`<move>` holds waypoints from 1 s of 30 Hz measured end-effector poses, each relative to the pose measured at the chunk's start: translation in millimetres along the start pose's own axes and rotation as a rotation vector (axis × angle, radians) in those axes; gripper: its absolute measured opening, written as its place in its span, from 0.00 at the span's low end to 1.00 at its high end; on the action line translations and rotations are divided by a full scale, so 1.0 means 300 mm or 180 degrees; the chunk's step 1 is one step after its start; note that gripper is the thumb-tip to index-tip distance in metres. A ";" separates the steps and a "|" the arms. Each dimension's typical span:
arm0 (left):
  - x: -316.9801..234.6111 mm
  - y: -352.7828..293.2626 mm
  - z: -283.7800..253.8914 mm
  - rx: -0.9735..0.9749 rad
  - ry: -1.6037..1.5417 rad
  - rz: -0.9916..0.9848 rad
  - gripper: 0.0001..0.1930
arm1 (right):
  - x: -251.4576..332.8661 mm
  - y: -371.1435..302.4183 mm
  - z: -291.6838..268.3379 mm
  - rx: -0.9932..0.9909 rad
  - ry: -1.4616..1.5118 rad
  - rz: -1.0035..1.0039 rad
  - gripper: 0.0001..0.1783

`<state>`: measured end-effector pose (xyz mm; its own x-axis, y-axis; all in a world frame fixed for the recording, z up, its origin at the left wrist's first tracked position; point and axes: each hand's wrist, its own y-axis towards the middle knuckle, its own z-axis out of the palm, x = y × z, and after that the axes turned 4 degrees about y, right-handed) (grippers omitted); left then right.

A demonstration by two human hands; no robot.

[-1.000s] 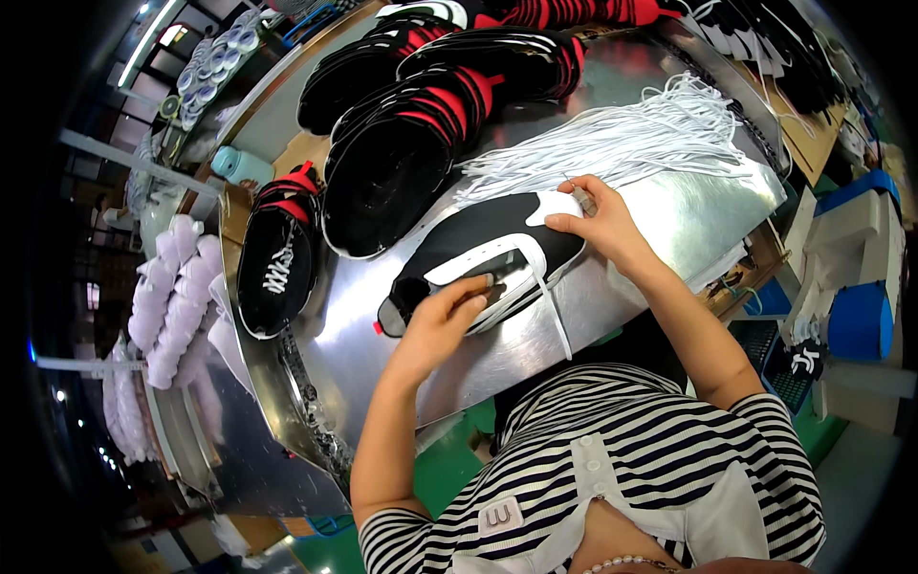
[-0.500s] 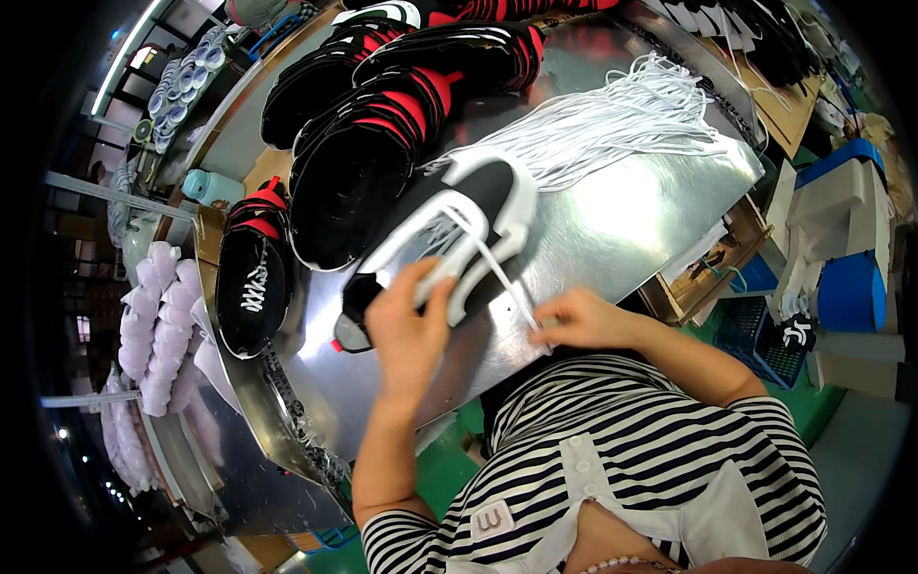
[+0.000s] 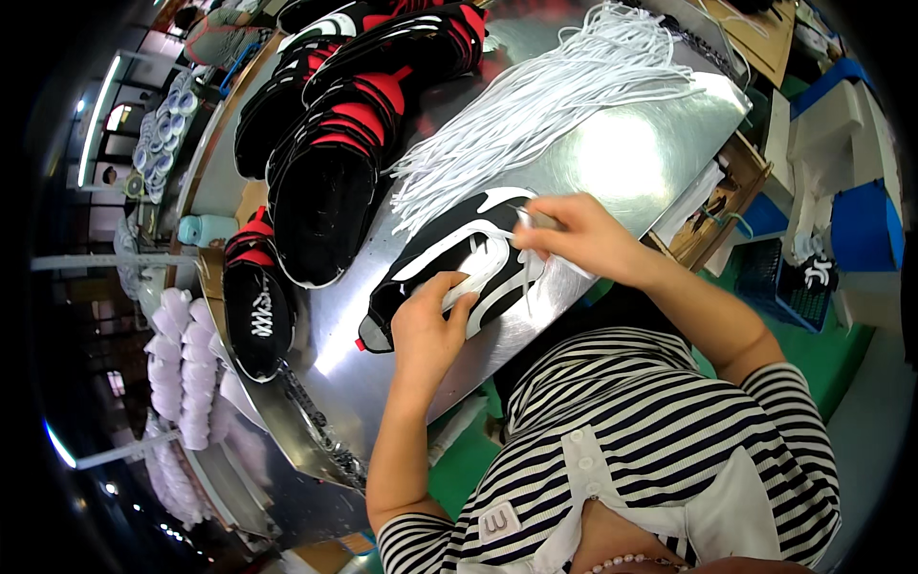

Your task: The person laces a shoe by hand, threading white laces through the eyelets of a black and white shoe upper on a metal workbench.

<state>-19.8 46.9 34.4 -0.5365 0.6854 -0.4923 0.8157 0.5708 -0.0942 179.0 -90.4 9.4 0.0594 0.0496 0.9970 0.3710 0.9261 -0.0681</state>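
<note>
A black, white and grey shoe upper [image 3: 421, 256] lies tilted on the metal table, with a small red tab at its heel end. My left hand [image 3: 430, 330] is closed on the white part beside the opening, thumb and fingers pinching it. At the front of the opening, my right hand [image 3: 583, 237] is closed with a white shoelace [image 3: 526, 285] between its fingertips. One length of the lace hangs down beside the upper. The right fingers partly cover the spot where lace and upper meet.
A bundle of white shoelaces [image 3: 545, 105] spreads across the metal table [image 3: 622, 158] beyond the upper. Stacked black-and-red shoe uppers [image 3: 325, 210] stand at the left, with a laced one [image 3: 256, 320] nearer the table's edge. A blue crate [image 3: 789, 297] sits at the right.
My right hand has moved up from the table's near edge to the front of the upper, and the lace is no longer stretched toward me. My left hand stays on the upper.
</note>
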 end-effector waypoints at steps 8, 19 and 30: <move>-0.107 0.053 -0.015 -0.0226 0.0826 0.0880 0.12 | 0.050 0.175 0.018 -0.0109 -0.0035 -0.0337 0.15; -0.068 0.136 0.071 0.0149 0.0389 -0.0002 0.16 | -0.061 0.039 0.002 -0.0278 -0.0140 -0.0071 0.13; -0.065 0.155 0.063 0.0187 0.0240 -0.0116 0.17 | -0.078 -0.043 0.024 0.0126 -0.0978 0.0072 0.09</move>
<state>32.8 51.4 23.3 -0.5789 0.6980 -0.4214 0.8055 0.5699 -0.1626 166.0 -100.8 -12.9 -0.2181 0.1755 0.9600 0.3361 0.9370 -0.0950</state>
